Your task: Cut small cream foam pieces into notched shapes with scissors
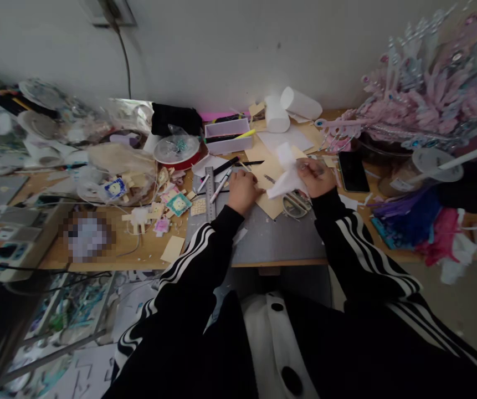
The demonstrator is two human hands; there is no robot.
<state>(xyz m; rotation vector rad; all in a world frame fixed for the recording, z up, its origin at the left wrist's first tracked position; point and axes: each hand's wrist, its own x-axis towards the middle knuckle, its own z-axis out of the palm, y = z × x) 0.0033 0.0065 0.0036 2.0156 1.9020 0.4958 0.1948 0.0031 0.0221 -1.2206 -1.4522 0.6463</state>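
My right hand (316, 176) pinches a crumpled piece of thin white material (286, 180), like tissue or soft cloth, which hangs over a cream card sheet (269, 206). My left hand (243, 191) rests at the left edge of that sheet with its fingers curled in. Whatever those fingers hold, if anything, is hidden. Just left of it lie a white pen (220, 185), a black marker (226, 164) and a steel ruler (209, 194). Below the white material, close to my right hand, is a round clear-looking object (294, 205) that I cannot make out well. A grey mat (280, 241) lies under both hands.
A lilac pen tray (229, 145) and white rolls (277, 114) stand by the wall. To the right are a phone (353, 172), a lidded cup with a straw (425, 166), tassels (408, 216) and pink tiaras (421, 105). Small decorated cards (178, 204) and a power strip (18, 238) lie left.
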